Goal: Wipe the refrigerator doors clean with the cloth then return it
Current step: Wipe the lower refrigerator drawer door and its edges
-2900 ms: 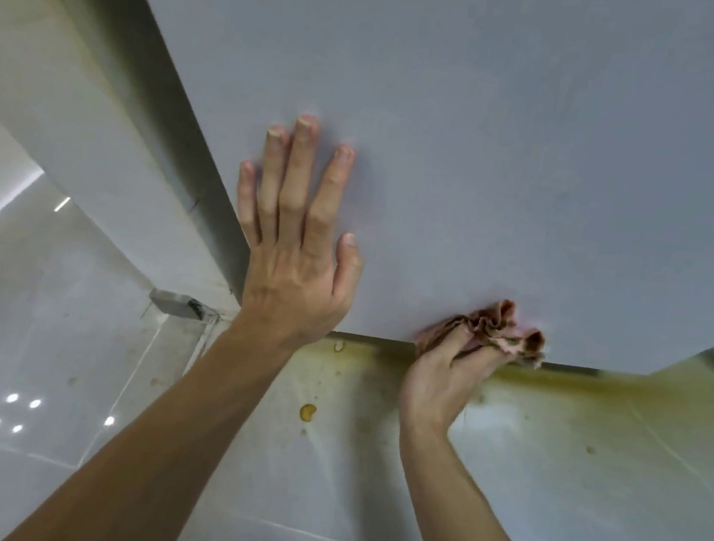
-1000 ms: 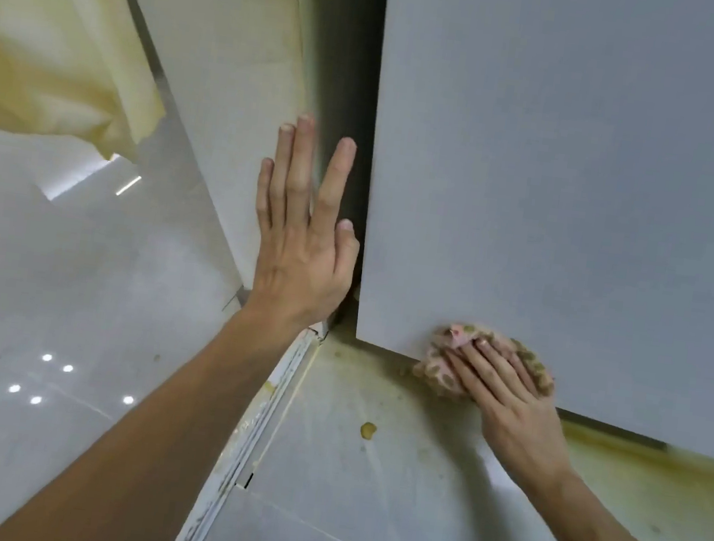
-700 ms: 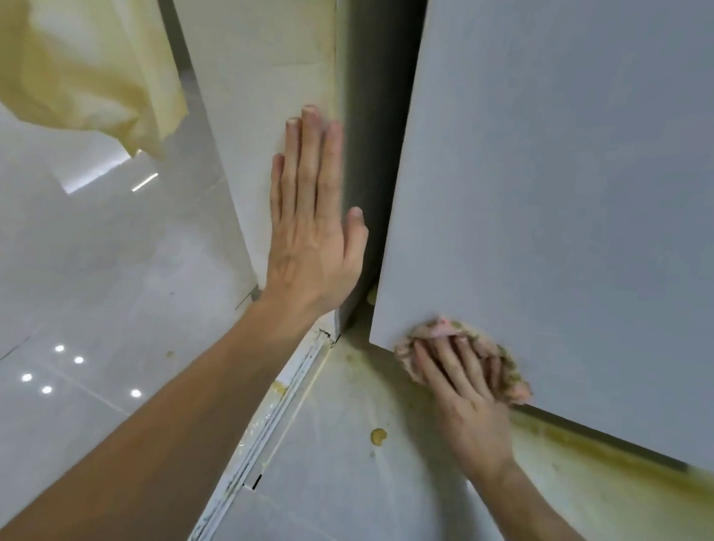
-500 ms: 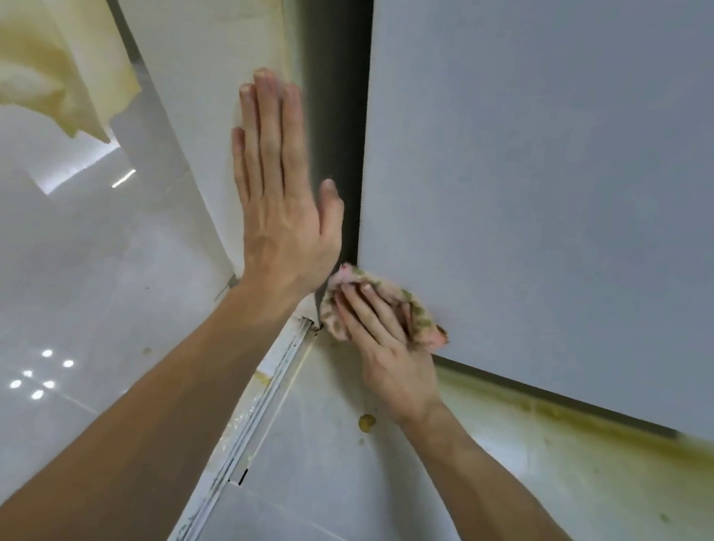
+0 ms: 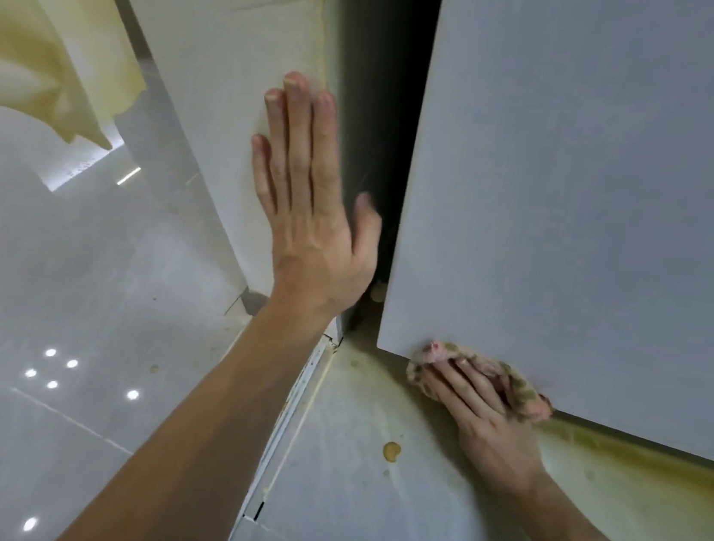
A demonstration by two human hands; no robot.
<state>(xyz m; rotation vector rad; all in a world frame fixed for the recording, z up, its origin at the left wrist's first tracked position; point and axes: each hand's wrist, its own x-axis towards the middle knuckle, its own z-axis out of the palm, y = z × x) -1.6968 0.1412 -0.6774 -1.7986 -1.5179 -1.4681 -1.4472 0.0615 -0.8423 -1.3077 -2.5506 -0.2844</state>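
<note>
1. The right hand (image 5: 485, 416) is low, at the bottom left corner of the refrigerator door (image 5: 581, 185). Its fingers lie nearly straight across the cloth (image 5: 486, 371) and press it onto the door's lower edge. The thumb is hidden, so any hook underneath cannot be told.
2. The cloth is soft and bunched, pink with olive blotches. The wad straddles the door's bottom lip and part of it hangs below. The bunching probably gives a thick pad for the edge, where grime tends to collect.
3. The left hand (image 5: 307, 219) is flat, fingers straight and close together, and holds nothing. Its palm lies against the white panel (image 5: 217, 73) beside the dark gap (image 5: 377, 93). It reads as a brace for a low reach.
4. The door face is flat, matte and pale grey with a crisp square corner. No smears can be made out.
5. The floor tiles (image 5: 69, 325) are glossy and mirror the ceiling lights. A yellow-brown stain (image 5: 638, 453) runs under the door, with a round drip spot (image 5: 391, 450) nearby.
6. Crumpled cream fabric (image 5: 36, 51) hangs at upper left.
7. Judgement: wiping is in progress at the lowest edge, and the cloth is not yet returned.
</note>
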